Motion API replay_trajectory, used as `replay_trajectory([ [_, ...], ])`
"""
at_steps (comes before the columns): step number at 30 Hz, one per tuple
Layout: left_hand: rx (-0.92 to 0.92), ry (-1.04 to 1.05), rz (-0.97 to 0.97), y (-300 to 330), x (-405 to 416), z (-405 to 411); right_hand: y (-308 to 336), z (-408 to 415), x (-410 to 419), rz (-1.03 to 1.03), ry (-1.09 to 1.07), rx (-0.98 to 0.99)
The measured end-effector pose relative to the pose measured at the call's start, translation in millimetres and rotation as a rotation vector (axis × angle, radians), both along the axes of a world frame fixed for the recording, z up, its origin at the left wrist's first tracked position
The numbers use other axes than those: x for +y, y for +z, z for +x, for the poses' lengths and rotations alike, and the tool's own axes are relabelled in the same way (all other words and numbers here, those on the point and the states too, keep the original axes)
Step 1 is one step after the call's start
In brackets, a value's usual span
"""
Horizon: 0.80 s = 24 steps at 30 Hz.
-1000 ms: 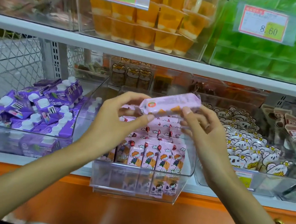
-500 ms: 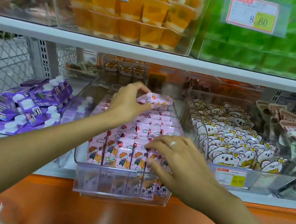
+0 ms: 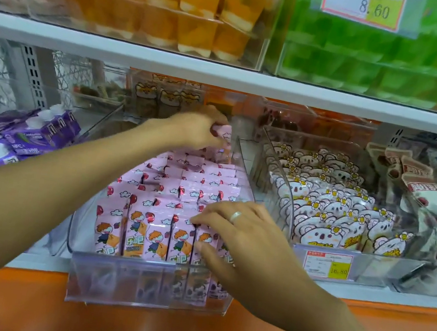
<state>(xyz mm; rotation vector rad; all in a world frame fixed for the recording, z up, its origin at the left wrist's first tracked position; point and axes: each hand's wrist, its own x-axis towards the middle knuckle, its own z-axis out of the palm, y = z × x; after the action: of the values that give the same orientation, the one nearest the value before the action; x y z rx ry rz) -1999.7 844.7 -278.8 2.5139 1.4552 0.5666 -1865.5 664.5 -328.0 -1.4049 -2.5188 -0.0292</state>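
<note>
A clear plastic bin [image 3: 118,281] on the lower shelf holds several rows of upright pink snack packets [image 3: 144,228] printed with a cartoon child. My left hand [image 3: 197,129] reaches to the back of the bin and grips one pink packet [image 3: 224,137] upright at the rear row. My right hand [image 3: 240,237], with a ring on one finger, rests on the front right packets, its fingers spread over their tops and faces.
Purple pouches [image 3: 19,133] fill the bin to the left. A bin of koala-print packets [image 3: 327,211] with a price tag [image 3: 327,264] stands to the right. Above, a white shelf [image 3: 226,72] carries orange jelly cups [image 3: 162,5] and green cups [image 3: 371,60].
My left hand has carried the pink packet from above the bin to the back row. My right hand let go of it, dropped onto the front packets and stays there.
</note>
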Motion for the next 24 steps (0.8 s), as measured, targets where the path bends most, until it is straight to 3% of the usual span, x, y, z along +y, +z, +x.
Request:
replay_trajectory([
  [4, -0.271, 0.081, -0.081, -20.0, 14.1, 20.2, -0.2, -0.1, -0.6, -0.017, 0.011, 0.011],
  [12, 0.122, 0.024, -0.097, -45.9, 22.8, 15.5, -1.6, 0.7, 2.5, -0.01, 0.028, 0.024],
  [18, 0.067, -0.058, 0.009, -34.8, 15.2, 12.7, -1.8, -0.3, 2.0, 0.019, 0.025, 0.008],
  [21, 0.15, -0.065, -0.067, -33.3, 10.3, 19.4, -1.3, -0.7, 1.1, 0.025, 0.019, 0.014],
  [24, 0.103, -0.007, -0.082, -32.7, 7.3, 23.8, -3.0, -0.8, 1.9, 0.05, 0.014, 0.02],
])
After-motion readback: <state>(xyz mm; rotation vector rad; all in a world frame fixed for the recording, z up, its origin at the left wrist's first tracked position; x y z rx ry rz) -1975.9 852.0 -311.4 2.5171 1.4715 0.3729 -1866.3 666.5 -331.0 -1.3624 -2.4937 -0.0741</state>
